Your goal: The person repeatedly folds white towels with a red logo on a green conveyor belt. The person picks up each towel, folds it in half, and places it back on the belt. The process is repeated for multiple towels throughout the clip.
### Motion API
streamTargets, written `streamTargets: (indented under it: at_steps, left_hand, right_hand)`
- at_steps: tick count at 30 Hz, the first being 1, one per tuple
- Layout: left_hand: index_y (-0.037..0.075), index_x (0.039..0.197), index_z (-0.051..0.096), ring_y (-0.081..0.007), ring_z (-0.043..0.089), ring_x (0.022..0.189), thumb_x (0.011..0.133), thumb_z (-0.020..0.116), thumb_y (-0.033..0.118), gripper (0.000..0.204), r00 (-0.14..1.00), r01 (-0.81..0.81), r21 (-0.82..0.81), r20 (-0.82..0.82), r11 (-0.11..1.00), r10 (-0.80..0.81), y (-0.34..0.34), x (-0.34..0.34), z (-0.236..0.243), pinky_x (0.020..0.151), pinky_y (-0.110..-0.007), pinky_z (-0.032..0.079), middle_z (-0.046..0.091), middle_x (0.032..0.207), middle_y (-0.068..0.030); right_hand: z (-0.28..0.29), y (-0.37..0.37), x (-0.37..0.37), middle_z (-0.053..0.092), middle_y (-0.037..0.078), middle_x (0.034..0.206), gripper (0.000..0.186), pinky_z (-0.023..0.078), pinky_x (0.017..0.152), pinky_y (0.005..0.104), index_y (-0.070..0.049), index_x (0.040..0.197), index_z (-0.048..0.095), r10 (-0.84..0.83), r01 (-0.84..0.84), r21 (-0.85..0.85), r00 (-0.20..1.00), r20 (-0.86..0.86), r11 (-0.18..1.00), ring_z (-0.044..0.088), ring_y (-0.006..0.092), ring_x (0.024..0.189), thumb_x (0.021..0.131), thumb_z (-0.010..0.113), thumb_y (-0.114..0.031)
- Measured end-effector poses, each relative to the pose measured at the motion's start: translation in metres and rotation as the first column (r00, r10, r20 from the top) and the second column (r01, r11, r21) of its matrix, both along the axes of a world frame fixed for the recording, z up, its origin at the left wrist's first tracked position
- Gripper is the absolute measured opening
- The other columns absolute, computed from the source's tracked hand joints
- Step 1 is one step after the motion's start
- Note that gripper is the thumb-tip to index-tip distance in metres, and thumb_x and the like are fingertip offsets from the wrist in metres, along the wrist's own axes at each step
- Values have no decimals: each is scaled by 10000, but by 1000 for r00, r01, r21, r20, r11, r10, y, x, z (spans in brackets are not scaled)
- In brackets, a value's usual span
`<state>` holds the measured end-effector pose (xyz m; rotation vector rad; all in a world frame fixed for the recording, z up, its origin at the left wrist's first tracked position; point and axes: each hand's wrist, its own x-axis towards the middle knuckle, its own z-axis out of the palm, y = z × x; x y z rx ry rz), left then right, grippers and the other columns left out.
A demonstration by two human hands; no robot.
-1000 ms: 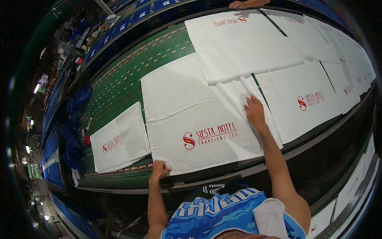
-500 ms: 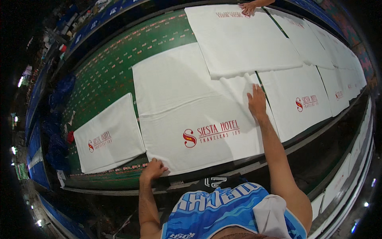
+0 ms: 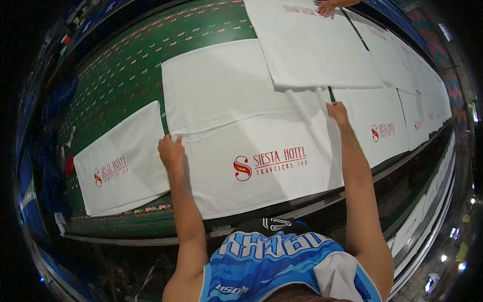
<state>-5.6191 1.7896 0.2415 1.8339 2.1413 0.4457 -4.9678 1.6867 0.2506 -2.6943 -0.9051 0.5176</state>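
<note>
A large white towel (image 3: 216,90) with a red printed emblem lies spread in front of me, a crease running across its middle. My left hand (image 3: 171,151) has its fingers closed on the towel's left edge, level with the crease. At the opposite edge, my right hand (image 3: 338,112) is closed too, pinching the towel near its upper right part. The far right portion of this towel lies under another white towel (image 3: 322,55). To the left is a smaller folded white towel (image 3: 121,166) with the same red emblem.
The towels lie on a long green table (image 3: 126,70) dotted with rows of pale and reddish marks. Another person's hand (image 3: 327,7) rests on the far towel. More printed white towels (image 3: 385,108) continue to the right. Blue material (image 3: 55,136) stands beyond the left end.
My left hand has moved up from the near left corner to the left edge. My right hand, flat before, has closed on the right edge. The view has shifted slightly.
</note>
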Motion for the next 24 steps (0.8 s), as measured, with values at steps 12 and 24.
streamTargets:
  at_steps: [12, 24]
  left_hand:
    - [-57, 1158, 685, -424, 695, 1038, 965, 735, 335, 439, 999, -50, -149, -11, 988, 49, 45, 2, -24, 908, -514, 560, 700, 1144, -261]
    - [22, 1117, 724, -109, 647, 880, 958, 795, 183, 238, 608, -3, 102, 790, 995, -79, 39, -70, -13, 762, -264, 527, 728, 1007, -38]
  right_hand:
    - [0, 5, -7, 704, 148, 1060, 551, 552, 858, 360, -30, 1410, 536, -90, 247, 410, 926, -366, 878, 661, 226, 967, 938, 778, -182]
    - [46, -37, 11, 719, 57, 1215, 264, 512, 999, 249, -5, 1260, 725, 211, 375, 728, 791, -574, 574, 652, 129, 1102, 1014, 716, -102]
